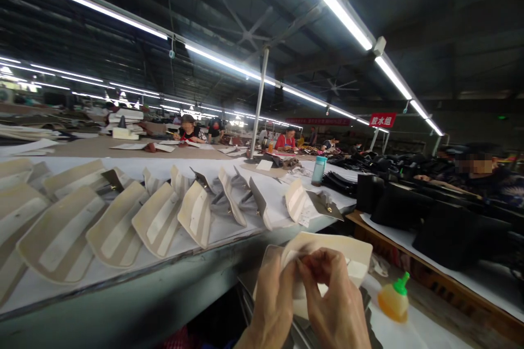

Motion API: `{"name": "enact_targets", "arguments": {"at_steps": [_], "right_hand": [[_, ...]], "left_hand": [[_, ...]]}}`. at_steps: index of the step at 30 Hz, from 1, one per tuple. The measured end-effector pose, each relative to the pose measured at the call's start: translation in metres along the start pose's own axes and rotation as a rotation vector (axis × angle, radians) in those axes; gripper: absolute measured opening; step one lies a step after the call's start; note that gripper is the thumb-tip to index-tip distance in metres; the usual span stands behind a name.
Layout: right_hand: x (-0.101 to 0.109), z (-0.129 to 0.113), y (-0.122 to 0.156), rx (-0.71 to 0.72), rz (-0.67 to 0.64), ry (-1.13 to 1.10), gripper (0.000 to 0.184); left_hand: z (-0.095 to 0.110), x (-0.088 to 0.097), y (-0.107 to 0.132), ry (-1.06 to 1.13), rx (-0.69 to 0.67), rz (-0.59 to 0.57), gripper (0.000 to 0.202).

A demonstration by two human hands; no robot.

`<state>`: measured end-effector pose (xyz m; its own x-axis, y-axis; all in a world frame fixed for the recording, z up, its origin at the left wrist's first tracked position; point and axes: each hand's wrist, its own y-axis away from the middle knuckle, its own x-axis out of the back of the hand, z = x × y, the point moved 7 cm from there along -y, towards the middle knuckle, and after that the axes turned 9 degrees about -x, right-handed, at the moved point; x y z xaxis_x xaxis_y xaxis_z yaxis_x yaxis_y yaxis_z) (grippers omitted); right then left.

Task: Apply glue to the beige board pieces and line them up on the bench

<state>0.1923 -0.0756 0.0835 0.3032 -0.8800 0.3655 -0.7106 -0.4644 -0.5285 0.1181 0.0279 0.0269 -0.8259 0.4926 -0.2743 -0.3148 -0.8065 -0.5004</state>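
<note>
Low in the middle of the view, both my hands hold one cream leather piece (347,253) with a white strip on it. My left hand (272,305) pinches its near edge with thumb and fingers closed. My right hand (333,305) is curled shut on the same edge, right beside the left. The piece stands up behind my fingers, which hide its lower part. An orange glue bottle with a green cap (393,299) stands just right of my right hand on the white work surface (409,332).
A raised white shelf (262,229) carries a row of several cream pieces (117,223) laid edge to edge. A teal bottle (319,170) stands on it. Black bags (454,234) fill the bench at right, where a person sits. More people work at far tables.
</note>
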Motion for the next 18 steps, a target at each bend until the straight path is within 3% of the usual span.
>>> {"name": "enact_targets", "arguments": {"at_steps": [5,11,18], "right_hand": [[-0.002,-0.006,0.002,0.014,0.003,0.021,0.010],[-0.006,-0.007,0.004,0.017,0.003,0.043,0.011],[-0.006,-0.001,0.003,-0.004,-0.024,0.061,0.010]], "left_hand": [[-0.007,0.009,0.004,-0.022,-0.041,0.051,0.031],[0.022,-0.003,-0.006,-0.152,-0.183,-0.242,0.022],[0.030,-0.006,-0.007,-0.199,-0.208,-0.280,0.023]]}}
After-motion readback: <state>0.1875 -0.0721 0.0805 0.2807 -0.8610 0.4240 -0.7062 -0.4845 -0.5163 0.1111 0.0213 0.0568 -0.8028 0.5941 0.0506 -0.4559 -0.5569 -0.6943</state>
